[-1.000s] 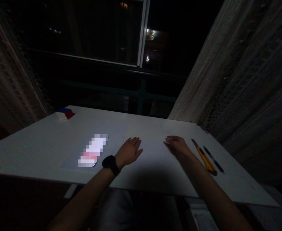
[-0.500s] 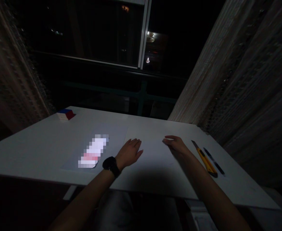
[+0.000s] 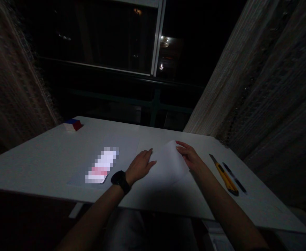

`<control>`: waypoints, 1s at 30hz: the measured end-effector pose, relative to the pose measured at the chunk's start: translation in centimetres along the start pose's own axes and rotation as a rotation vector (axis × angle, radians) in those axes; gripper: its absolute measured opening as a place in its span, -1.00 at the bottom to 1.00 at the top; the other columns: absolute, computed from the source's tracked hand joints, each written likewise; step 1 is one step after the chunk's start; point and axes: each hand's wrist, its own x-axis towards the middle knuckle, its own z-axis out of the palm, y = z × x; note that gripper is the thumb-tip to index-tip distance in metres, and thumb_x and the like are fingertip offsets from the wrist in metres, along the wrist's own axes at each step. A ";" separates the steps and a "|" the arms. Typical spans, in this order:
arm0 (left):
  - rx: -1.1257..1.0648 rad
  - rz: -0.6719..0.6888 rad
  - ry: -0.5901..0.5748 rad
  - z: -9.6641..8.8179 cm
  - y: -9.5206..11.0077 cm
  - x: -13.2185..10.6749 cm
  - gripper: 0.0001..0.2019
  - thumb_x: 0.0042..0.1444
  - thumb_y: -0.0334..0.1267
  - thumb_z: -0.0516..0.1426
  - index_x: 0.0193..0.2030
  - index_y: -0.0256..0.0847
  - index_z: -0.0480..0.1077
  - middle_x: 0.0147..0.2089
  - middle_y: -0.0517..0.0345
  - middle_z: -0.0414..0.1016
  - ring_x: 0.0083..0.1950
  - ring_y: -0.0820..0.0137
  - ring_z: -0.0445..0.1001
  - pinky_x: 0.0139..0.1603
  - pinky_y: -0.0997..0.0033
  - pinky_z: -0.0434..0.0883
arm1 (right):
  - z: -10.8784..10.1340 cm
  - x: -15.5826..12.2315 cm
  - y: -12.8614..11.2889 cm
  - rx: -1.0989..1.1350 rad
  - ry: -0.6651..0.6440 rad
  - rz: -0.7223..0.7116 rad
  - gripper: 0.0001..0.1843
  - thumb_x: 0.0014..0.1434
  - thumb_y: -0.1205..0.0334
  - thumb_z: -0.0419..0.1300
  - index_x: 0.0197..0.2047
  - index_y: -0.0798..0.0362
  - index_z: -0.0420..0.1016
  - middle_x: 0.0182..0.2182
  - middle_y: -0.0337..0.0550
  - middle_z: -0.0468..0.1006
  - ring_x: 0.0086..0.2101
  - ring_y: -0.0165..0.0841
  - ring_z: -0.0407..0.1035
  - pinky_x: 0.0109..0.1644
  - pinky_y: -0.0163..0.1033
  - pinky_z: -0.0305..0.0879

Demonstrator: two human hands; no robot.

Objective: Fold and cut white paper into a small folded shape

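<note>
**Newly raised: right side of a white paper sheet (image 3: 166, 165)**

At centre, near the front edge of a white table (image 3: 38, 160), left part low and flat, right part bent upward in a soft curl. In the right hand (image 3: 190, 156), the raised edge, pinched between thumb and fingers. Half a second earlier, no such curl: only a nearly flat sheet beneath the same hand. Hence, by judgement, a change from light contact to a real hold, with one side no longer lying against the table.

At the left side of the sheet, in much the same place as before, the left hand (image 3: 139, 164), palm down, fingers extended, nothing gripped; probably a steadying weight against sliding. Just behind it, a black watch (image 3: 120, 179).

Further out, to the left: a bright, pixelated phone-like rectangle (image 3: 102, 165) on a second pale sheet (image 3: 128, 143). To the right: a yellow utility knife (image 3: 225, 177), blade out, and just beside it, apart, a dark pen (image 3: 234, 177). Near the far left corner, a blue, red and white cube (image 3: 73, 125). Beyond, curtains (image 3: 221, 69) and a dark window.
</note>
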 end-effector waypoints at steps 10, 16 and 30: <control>-0.550 -0.399 0.325 -1.4 -1.9 1.7 -0.73 0.06 -0.08 0.04 -0.39 -0.26 0.40 -0.38 0.10 0.47 -0.31 0.36 0.42 -0.28 0.40 0.33 | -0.5 -0.5 0.5 0.001 -0.110 0.020 -0.39 0.08 -0.25 -0.08 -0.14 0.12 0.38 -0.17 0.08 0.51 -0.12 -0.12 0.39 -0.16 -0.04 0.33; -0.458 -0.560 0.497 -2.0 -1.8 1.8 -0.72 0.06 -0.08 0.02 -0.37 -0.26 0.40 -0.40 0.10 0.48 -0.33 0.35 0.42 -0.32 0.40 0.31 | 3.7 -1.0 1.4 0.052 -0.225 0.046 -0.57 -0.11 0.10 0.29 -0.16 0.05 0.38 -0.20 -0.07 0.53 -0.22 -0.18 0.43 -0.18 -0.04 0.37; 0.699 -0.682 -0.057 -9.8 -2.6 -6.9 -0.35 0.04 0.18 -0.10 0.11 -0.31 0.19 -0.22 -0.22 0.44 -0.15 0.03 0.38 -0.19 0.12 0.25 | 12.4 4.2 5.7 -0.458 0.011 0.029 -0.75 -0.08 0.24 0.25 -0.31 0.12 0.34 -0.48 -0.17 0.50 -0.52 -0.33 0.42 -0.60 -0.31 0.36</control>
